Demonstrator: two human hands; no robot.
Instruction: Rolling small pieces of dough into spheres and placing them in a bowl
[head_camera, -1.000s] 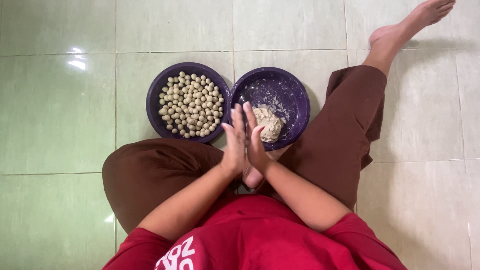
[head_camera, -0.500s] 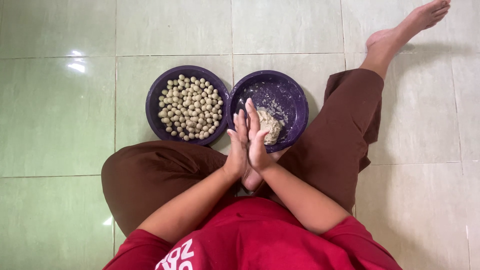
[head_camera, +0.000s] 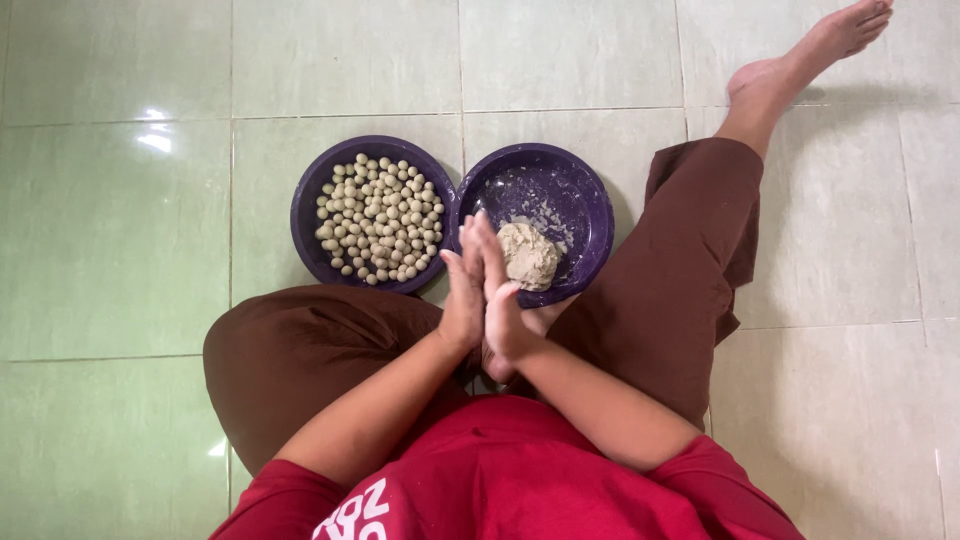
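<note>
Left hand (head_camera: 463, 295) pressed flat on right hand (head_camera: 505, 310), near dough lump (head_camera: 527, 255). Hidden between: cannot tell. Could squash piece if pressed hard.

Left hand (head_camera: 463, 295) and right hand (head_camera: 500, 300) are pressed flat palm to palm, fingers straight and pointing away, forearms angling in from both sides.

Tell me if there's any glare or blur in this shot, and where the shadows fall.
Head view: a bright glare spot on the glossy green tile at upper left, a fainter one by the knee; soft shadows right of the outstretched foot and beside the purple bowls; pressed-together hands slightly soft, the rest sharp.
</note>
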